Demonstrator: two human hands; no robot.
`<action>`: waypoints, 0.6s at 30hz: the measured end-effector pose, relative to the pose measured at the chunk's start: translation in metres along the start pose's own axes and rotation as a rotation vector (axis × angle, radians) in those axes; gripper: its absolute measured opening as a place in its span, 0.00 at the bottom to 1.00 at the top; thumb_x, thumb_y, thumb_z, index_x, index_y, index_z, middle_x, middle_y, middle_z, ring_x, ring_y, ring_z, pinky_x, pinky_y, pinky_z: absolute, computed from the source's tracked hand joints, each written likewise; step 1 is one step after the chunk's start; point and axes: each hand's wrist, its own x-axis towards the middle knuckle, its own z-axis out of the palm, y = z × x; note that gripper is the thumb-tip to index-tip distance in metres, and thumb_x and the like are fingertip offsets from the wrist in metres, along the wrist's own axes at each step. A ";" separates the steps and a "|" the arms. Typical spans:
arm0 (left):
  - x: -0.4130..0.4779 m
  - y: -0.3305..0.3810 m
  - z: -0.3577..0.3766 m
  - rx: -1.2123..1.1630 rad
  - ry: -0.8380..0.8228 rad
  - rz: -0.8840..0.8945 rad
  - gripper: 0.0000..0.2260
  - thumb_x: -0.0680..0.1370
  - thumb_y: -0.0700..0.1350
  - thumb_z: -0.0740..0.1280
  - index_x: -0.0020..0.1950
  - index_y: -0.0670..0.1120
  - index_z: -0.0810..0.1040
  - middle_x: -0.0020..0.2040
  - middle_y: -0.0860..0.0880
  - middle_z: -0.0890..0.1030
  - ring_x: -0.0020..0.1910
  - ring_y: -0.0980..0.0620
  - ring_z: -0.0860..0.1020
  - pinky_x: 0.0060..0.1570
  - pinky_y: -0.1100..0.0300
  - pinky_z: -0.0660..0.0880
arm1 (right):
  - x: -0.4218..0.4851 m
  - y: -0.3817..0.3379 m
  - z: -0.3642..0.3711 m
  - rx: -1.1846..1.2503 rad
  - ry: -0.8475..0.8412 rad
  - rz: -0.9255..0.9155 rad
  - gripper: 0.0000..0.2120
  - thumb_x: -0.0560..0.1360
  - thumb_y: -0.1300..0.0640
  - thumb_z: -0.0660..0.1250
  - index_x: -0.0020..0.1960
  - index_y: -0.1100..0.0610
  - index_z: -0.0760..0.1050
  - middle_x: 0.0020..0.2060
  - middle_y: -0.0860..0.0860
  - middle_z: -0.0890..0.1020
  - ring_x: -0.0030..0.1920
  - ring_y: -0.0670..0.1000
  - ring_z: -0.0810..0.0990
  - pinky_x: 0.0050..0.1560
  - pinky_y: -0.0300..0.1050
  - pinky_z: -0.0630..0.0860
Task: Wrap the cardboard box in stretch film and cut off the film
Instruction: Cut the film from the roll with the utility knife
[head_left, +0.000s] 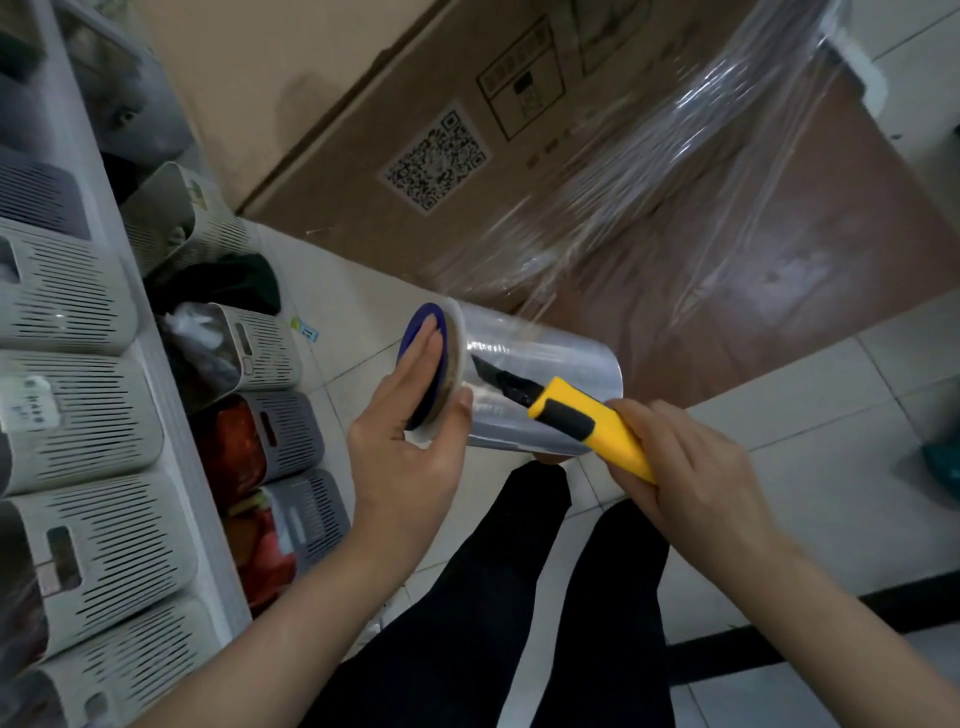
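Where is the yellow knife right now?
In the head view, the yellow knife is just right of centre, gripped in the right hand, its black blade lying over the film roll that the left hand holds by its end.

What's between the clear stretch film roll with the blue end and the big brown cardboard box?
In the head view, an uncut sheet of clear stretched film runs from the clear film roll to the brown cardboard box.

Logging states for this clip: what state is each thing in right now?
cardboard box, partly wrapped in film
film roll, film uncut, runs to box
utility knife, blade out, over the roll
left hand, holds roll's end
right hand, grips knife
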 end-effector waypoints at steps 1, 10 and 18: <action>0.000 -0.001 0.000 -0.001 0.002 0.004 0.23 0.74 0.43 0.68 0.69 0.44 0.70 0.67 0.54 0.74 0.68 0.59 0.71 0.65 0.66 0.68 | 0.001 0.003 0.001 -0.012 -0.006 -0.008 0.15 0.83 0.51 0.52 0.58 0.61 0.69 0.36 0.59 0.81 0.31 0.58 0.79 0.33 0.45 0.69; -0.001 -0.001 0.001 0.014 0.036 0.007 0.23 0.73 0.46 0.66 0.68 0.47 0.70 0.64 0.59 0.75 0.66 0.62 0.73 0.64 0.65 0.70 | 0.003 0.019 0.009 -0.031 -0.074 -0.083 0.16 0.83 0.52 0.51 0.58 0.63 0.69 0.35 0.59 0.79 0.30 0.58 0.78 0.28 0.45 0.71; 0.005 -0.007 -0.003 -0.031 0.095 -0.084 0.22 0.74 0.40 0.68 0.68 0.43 0.71 0.66 0.46 0.76 0.66 0.56 0.74 0.63 0.68 0.70 | -0.018 0.050 0.004 -0.152 -0.149 -0.041 0.15 0.81 0.54 0.56 0.57 0.66 0.69 0.32 0.60 0.78 0.27 0.60 0.77 0.23 0.46 0.71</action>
